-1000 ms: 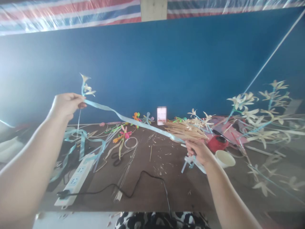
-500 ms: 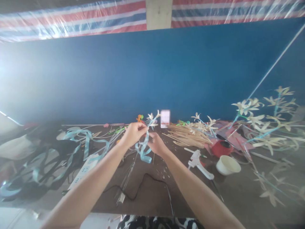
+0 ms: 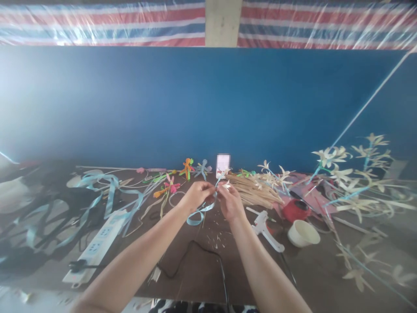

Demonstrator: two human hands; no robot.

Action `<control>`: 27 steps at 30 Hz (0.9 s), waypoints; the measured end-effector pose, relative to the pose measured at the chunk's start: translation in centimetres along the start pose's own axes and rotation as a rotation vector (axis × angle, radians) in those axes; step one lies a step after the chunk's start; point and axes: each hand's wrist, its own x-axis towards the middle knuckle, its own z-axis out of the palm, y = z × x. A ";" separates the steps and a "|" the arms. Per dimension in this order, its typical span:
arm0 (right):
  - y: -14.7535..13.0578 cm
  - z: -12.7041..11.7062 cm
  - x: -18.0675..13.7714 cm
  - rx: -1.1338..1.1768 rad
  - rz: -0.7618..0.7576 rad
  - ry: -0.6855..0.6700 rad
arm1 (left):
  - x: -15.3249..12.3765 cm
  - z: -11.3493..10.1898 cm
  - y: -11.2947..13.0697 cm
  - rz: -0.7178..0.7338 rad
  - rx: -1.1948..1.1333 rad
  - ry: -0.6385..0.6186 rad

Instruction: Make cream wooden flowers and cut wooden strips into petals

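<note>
Both hands meet over the middle of the brown table (image 3: 195,265). My left hand (image 3: 196,195) pinches a light blue ribbon (image 3: 197,215) that curls down below it. My right hand (image 3: 230,201) is closed on the same piece, a small cream paper flower on a blue-wrapped stem (image 3: 223,179) that pokes up between the two hands. The fingertips of both hands touch or nearly touch.
A white glue gun (image 3: 265,227), a white cup (image 3: 303,233) and a red tape roll (image 3: 295,210) lie right of my hands. A pile of straw strips (image 3: 252,190) sits behind. White power strip (image 3: 96,248), black cord (image 3: 202,248), loose blue ribbons (image 3: 110,195) at left. Cream flower branches (image 3: 355,178) at right.
A second ago my hands were wide apart, stretching the ribbon. They came together at the centre and have since dropped a little lower, with the ribbon hanging in a shorter loop.
</note>
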 end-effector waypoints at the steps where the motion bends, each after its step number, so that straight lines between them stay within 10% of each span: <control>1: 0.1 0.0 0.0 0.001 -0.009 0.016 | 0.0 0.2 0.0 0.000 -0.019 0.005; 27: 2.2 0.7 -0.6 -0.236 -0.220 0.144 | 0.6 0.1 -1.7 -0.031 -0.265 0.027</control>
